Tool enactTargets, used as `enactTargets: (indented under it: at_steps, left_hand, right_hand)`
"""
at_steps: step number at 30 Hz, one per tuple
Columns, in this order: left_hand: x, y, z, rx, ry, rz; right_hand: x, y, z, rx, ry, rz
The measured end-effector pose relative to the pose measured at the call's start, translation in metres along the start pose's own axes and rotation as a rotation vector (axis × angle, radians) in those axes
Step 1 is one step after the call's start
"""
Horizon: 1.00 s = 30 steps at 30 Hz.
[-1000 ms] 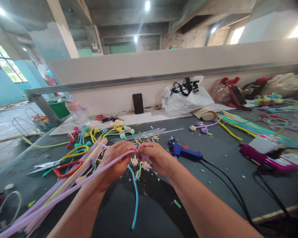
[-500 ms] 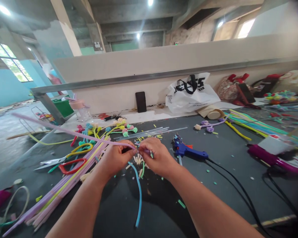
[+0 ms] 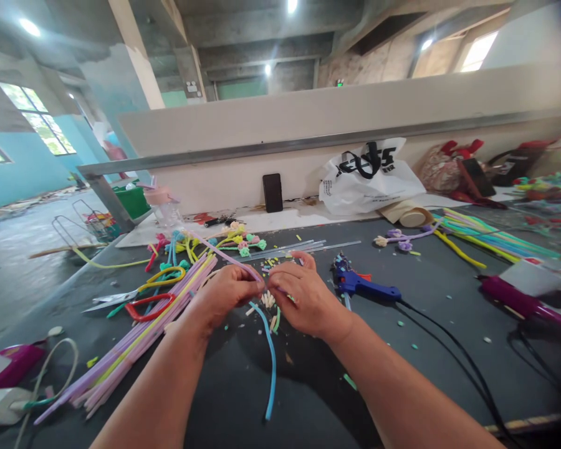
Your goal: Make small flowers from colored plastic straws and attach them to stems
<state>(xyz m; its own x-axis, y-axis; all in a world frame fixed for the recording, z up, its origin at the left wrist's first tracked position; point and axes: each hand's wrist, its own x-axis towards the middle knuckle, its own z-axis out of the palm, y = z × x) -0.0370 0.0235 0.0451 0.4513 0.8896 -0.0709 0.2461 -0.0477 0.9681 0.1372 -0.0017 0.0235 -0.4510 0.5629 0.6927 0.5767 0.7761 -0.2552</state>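
Note:
A long lilac pipe cleaner (image 3: 225,255) runs from the upper left into my left hand (image 3: 229,292), whose thumb and fingers pinch it. My right hand (image 3: 303,298) is close beside, fingers curled on the pipe cleaner's end, which they mostly hide. Both hands meet above a scatter of short cut pieces (image 3: 268,300). Below them a blue pipe cleaner (image 3: 270,368) lies loose on the dark table. Left of my left hand are a bundle of pink, purple and yellow pipe cleaners (image 3: 143,340) and scissors (image 3: 150,307) with red and yellow handles.
On the right lies a blue glue gun (image 3: 371,288) with a black cord, and farther out a purple tool (image 3: 509,298). Finished small flowers (image 3: 245,240), clear glue sticks (image 3: 308,248), a phone (image 3: 272,192), a plastic bag (image 3: 371,181) and a cup (image 3: 166,206) sit towards the back.
The lilac pipe cleaner's free length has swung from far left to a shorter-looking line pointing away. My right hand's fingers have shifted, one now raised. The view has turned slightly left.

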Motion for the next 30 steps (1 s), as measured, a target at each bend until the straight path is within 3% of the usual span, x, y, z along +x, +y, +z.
enactTargets:
  at_steps: [3, 6, 10, 13, 17, 23, 28, 30]
  left_hand:
    - [-0.001, 0.003, 0.004, 0.248, 0.115, 0.259]
    - [-0.003, 0.003, 0.009, 0.407, 0.176, 0.419]
    - [-0.003, 0.002, 0.012, 0.479, 0.198, 0.535]
    - [-0.004, 0.003, 0.012, 0.474, 0.169, 0.502]
    - [-0.003, 0.004, 0.012, 0.51, 0.154, 0.375]
    - [0.004, -0.004, 0.008, 0.411, 0.194, 0.187]
    - [0.004, -0.007, 0.004, 0.02, 0.074, -0.133]
    - [0.003, -0.007, 0.003, -0.057, 0.04, -0.149]
  right_hand:
    - [0.003, 0.005, 0.001, 0.318, -0.007, 0.294]
    - [0.004, 0.008, 0.003, 0.693, -0.067, 0.601]
    - [0.002, 0.01, 0.006, 0.967, -0.064, 0.73]
    - [0.003, 0.01, 0.006, 0.876, -0.097, 0.753]
    - [0.004, 0.01, 0.005, 0.509, -0.108, 0.64]
    - [-0.001, 0.006, 0.007, -0.099, -0.039, 0.109]
    - [-0.004, -0.003, 0.006, -0.239, -0.064, -0.067]
    - [-0.003, -0.004, 0.006, -0.19, -0.053, -0.047]
